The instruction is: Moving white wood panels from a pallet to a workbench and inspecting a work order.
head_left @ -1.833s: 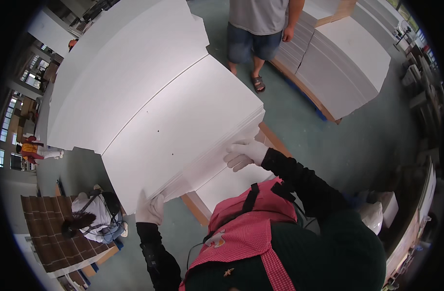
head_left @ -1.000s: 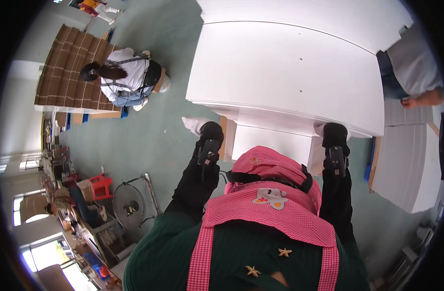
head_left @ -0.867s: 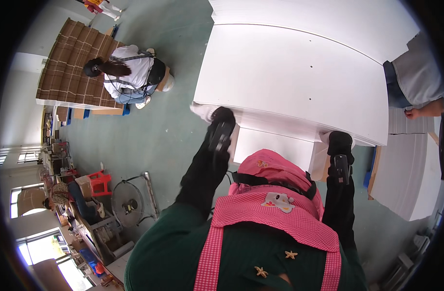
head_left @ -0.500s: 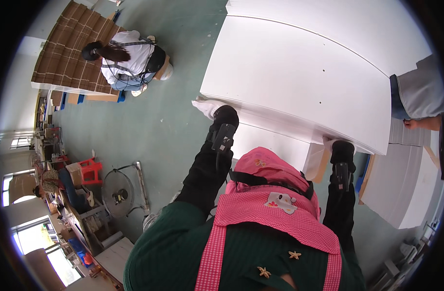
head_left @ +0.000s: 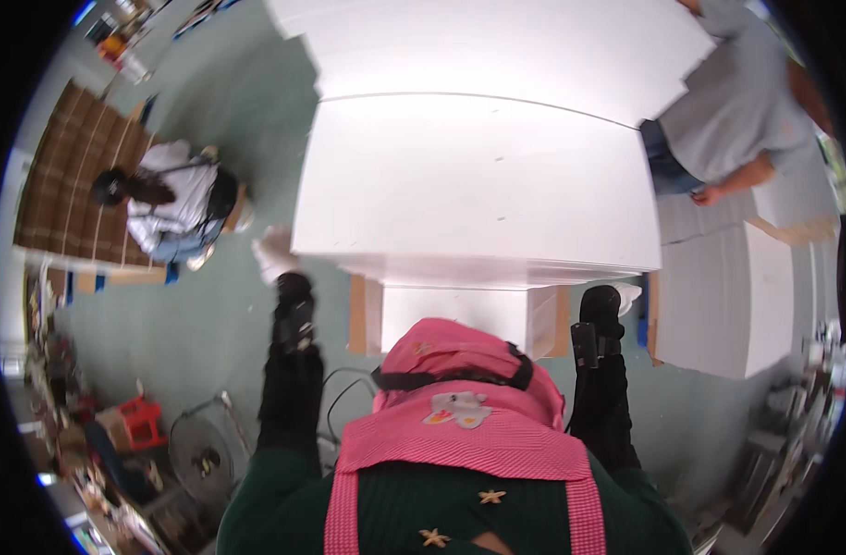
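A stack of large white panels (head_left: 478,185) lies in front of me, its near edge facing me; small holes mark the top panel. Just off the stack's left front corner is my left hand (head_left: 275,254), in a white glove and blurred, with its fingers stretched out. Below the right front corner is my right hand (head_left: 629,297), also white-gloved. Its fingers are too unclear to tell whether they grip anything. Under the overhanging near edge shows a lower white surface (head_left: 455,310), with brown cardboard (head_left: 366,314) at its sides.
A person in grey (head_left: 733,111) stands at the far right by more stacked pale panels (head_left: 705,291). At the left, another person (head_left: 178,199) crouches beside a brown cardboard stack (head_left: 72,185). A floor fan (head_left: 201,458) and a red stool (head_left: 144,423) are at the lower left.
My view has turned, so the panel stack now sits squarer and further left. My left hand has come away from the panel edge; my right hand now shows more beyond its corner.
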{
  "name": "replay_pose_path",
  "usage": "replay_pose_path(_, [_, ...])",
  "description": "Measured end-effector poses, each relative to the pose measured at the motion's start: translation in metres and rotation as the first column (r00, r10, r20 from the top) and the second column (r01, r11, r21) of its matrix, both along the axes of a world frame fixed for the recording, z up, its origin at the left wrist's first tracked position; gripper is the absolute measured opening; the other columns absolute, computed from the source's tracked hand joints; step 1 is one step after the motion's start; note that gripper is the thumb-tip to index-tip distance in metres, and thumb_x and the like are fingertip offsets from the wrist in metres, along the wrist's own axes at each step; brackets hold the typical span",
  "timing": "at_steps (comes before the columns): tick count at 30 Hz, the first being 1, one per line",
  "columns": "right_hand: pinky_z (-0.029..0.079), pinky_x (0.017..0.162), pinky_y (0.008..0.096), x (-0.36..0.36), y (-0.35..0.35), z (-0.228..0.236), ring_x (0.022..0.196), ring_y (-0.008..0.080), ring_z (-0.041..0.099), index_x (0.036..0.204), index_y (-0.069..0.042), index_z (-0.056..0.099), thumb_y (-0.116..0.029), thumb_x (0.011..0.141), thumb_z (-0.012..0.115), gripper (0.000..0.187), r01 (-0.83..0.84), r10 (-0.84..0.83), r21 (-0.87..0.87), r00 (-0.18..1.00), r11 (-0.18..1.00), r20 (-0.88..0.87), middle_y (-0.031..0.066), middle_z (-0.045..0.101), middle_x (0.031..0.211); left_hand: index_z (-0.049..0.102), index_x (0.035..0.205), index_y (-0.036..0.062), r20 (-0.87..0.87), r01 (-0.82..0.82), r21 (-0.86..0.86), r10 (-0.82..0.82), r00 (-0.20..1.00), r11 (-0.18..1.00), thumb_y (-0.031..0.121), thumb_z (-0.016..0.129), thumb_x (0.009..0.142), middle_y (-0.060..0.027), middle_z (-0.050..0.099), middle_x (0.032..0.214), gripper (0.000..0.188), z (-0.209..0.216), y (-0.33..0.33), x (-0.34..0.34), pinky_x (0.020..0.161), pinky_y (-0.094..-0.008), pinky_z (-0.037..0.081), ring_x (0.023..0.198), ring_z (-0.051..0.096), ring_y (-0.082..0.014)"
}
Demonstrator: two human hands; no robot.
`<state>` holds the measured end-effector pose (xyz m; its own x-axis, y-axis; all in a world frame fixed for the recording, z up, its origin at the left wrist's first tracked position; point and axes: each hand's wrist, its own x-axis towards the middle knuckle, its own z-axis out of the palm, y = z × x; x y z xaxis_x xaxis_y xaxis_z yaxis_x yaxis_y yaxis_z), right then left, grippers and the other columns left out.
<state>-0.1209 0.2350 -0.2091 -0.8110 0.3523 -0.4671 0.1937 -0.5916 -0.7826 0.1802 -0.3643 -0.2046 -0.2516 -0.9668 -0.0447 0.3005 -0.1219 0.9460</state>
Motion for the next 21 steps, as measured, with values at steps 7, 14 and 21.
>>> replay_pose_path(7, [0.043, 0.084, 0.0305, -0.065, 0.113, 0.17, 0.096, 0.0184, 0.059, 0.112, 0.003, 0.061, -0.047, 0.086, 0.054, 0.056, -0.461, 0.459, 0.713, 0.861, 0.528, 0.217, 0.0095, 0.065, 0.106, 0.057, 0.117, -0.005, 0.412, 0.71, 0.236, -0.73, 0.546, 0.664, 0.038, 0.055, 0.091, -0.0098, 0.063, 0.11, 0.05, 0.134, 0.069, -0.117, 0.084, -0.0292, 0.047, 0.098, 0.06, -0.0172])
replay_pose_path(14, [0.044, 0.088, 0.0363, -0.075, 0.094, 0.185, 0.101, 0.0337, 0.06, 0.114, -0.006, 0.062, -0.054, 0.086, 0.044, 0.058, -0.519, 0.438, 0.84, 0.799, 0.155, 0.412, 0.0205, 0.064, 0.104, 0.055, 0.116, -0.011, 0.823, 0.658, 0.157, -0.466, 0.326, 0.736, 0.056, 0.043, 0.089, -0.0186, 0.062, 0.112, 0.073, 0.151, 0.09, -0.152, 0.091, -0.0323, 0.042, 0.101, 0.059, -0.0257])
replay_pose_path(21, [0.046, 0.085, 0.0349, -0.086, 0.096, 0.187, 0.095, 0.0315, 0.064, 0.109, -0.005, 0.065, -0.054, 0.086, 0.045, 0.058, -0.53, 0.342, 0.826, 0.825, 0.193, 0.45, 0.0175, 0.067, 0.098, 0.055, 0.116, -0.0099, 0.909, 0.501, 0.099, -0.283, 0.307, 0.86, 0.064, 0.044, 0.086, -0.0172, 0.064, 0.105, 0.08, 0.135, 0.081, -0.16, 0.08, -0.0348, 0.047, 0.093, 0.061, -0.0249])
